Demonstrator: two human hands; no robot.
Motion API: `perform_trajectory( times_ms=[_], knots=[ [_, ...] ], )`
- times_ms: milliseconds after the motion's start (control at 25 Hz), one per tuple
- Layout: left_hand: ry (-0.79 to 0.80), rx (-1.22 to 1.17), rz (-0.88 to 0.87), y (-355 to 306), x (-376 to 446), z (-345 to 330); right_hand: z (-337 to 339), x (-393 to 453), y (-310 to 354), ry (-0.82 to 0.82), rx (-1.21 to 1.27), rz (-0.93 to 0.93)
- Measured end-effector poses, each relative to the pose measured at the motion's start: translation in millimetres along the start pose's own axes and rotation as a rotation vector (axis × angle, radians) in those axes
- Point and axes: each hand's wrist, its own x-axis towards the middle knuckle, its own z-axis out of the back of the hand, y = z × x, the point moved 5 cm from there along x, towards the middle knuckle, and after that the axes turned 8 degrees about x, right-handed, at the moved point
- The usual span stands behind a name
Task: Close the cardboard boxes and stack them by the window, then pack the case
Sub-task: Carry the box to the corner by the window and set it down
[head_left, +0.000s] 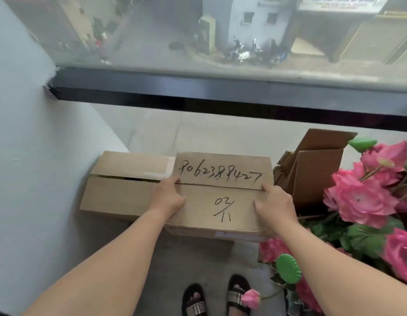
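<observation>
I'm looking down at two cardboard boxes by the window, on the pale floor w/ a grey wall on the left. The upper box sits on the lower box, shifted to the lower one's right end so its right part overhangs. Upper box's flaps are shut, seam running left-right across the top, black marker digits on the far flap and a "02/11"-type mark on the near flap.

My left hand grips the upper box at its left edge: thumb lies on top near the seam, the other fingers wrap over the side out of view. My right hand grips the right edge the same way, thumb on the near flap, index finger up by the seam's right end, remaining fingers curled over the edge. Both hands are closed around the box, forearms reaching in from the bottom of the view.

Lower box: top flaps nearly meet, but a dark gap shows along the seam on the left half. Clear tape remains on its far flap.

To the right, just beside the stack, a third box stands open w/ a flap raised; stuff stacked in front of its left side, can't tell what. Pink artificial flowers w/ green leaves and pods fill the right side, touching the stack's near right corner. My feet in dark slippers are at the bottom edge. Can't see the case.
</observation>
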Motion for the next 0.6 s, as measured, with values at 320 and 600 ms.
perform_trajectory(
  times_ms=[320,600],
  knots=[
    [0.063,0.261,-0.005,41,65,-65,-79,56,-41,0.163,-0.050,0.005],
    [0.034,0.579,-0.055,37,72,-80,-105,64,-58,0.315,-0.257,-0.001]
  ],
)
